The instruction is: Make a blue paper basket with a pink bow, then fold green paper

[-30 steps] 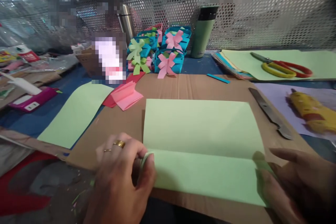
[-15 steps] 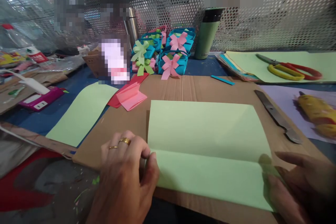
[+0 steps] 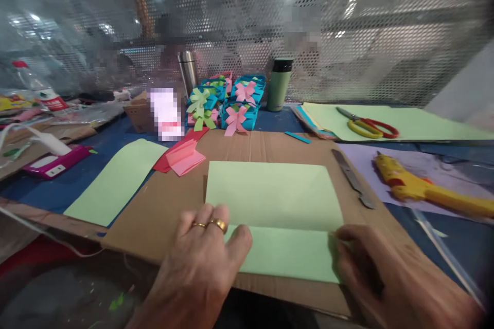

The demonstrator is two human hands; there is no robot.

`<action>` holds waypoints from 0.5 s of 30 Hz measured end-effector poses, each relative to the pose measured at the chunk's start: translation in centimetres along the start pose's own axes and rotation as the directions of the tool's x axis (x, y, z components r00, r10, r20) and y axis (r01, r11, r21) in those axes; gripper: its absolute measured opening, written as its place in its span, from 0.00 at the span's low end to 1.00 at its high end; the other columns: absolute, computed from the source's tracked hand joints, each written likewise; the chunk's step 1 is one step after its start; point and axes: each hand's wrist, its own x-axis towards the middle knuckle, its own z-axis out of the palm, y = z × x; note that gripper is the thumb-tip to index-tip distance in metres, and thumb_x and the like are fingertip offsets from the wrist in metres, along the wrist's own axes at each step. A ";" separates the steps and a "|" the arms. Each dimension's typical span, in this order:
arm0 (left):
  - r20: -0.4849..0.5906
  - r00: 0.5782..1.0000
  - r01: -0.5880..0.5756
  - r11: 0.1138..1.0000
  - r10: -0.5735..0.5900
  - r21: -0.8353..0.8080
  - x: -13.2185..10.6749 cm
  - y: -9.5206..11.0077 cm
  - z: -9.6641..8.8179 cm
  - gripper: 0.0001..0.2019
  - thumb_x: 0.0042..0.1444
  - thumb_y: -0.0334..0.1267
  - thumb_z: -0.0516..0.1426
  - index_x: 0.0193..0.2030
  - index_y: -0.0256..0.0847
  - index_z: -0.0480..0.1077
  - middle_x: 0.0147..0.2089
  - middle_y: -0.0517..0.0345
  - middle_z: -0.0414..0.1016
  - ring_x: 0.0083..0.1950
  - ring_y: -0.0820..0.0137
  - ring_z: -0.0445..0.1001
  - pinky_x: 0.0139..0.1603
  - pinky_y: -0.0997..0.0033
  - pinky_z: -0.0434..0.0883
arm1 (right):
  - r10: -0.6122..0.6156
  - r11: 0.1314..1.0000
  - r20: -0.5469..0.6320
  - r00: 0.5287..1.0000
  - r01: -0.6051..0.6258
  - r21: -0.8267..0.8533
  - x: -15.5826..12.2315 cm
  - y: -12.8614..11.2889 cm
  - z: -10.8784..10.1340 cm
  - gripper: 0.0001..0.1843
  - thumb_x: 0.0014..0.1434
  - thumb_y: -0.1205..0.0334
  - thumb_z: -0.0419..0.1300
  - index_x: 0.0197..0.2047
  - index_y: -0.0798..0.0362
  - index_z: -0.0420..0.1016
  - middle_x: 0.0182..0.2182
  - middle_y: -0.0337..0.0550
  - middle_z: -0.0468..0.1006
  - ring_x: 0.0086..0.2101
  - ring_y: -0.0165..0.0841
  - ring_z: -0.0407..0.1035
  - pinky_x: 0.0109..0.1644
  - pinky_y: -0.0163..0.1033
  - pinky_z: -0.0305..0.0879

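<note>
A pale green sheet of paper [image 3: 270, 193] lies on a piece of brown cardboard, with a crease running across it and its near part folded up. At the sheet's left edge my left hand [image 3: 204, 254], with two rings, grips the paper by the crease, fingers curled and thumb on top. My right hand [image 3: 370, 267] pinches the right edge at the crease between thumb and forefinger; its other fingers are partly hidden. A metal blade [image 3: 352, 177] rests on the cardboard to the right of the sheet.
Yellow glue gun [image 3: 409, 182] lies at right, scissors [image 3: 368, 124] on stacked paper behind. Blue boxes with paper flowers [image 3: 236, 119] stand at the back beside a green tumbler [image 3: 280, 87]. Folded pink paper [image 3: 185, 158], a green strip [image 3: 116, 182] and a purple power strip [image 3: 57, 162] are left.
The view has tilted up and turned right, bringing more of the glue gun into sight. My right hand has closed on the sheet's right edge; my left thumb has slid inward over the paper.
</note>
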 end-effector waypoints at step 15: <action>-0.085 0.961 -0.235 0.940 0.263 0.246 -3.3 0.8 0.4 0.27 0.64 0.44 0.57 0.67 0.35 0.67 0.50 0.41 0.78 0.48 0.50 0.72 0.50 0.51 0.65 | -0.068 0.997 0.071 0.995 0.066 0.034 -2.9 -1.6 -2.6 0.22 0.72 0.47 0.50 0.59 0.52 0.70 0.43 0.48 0.73 0.41 0.42 0.63 0.43 0.48 0.59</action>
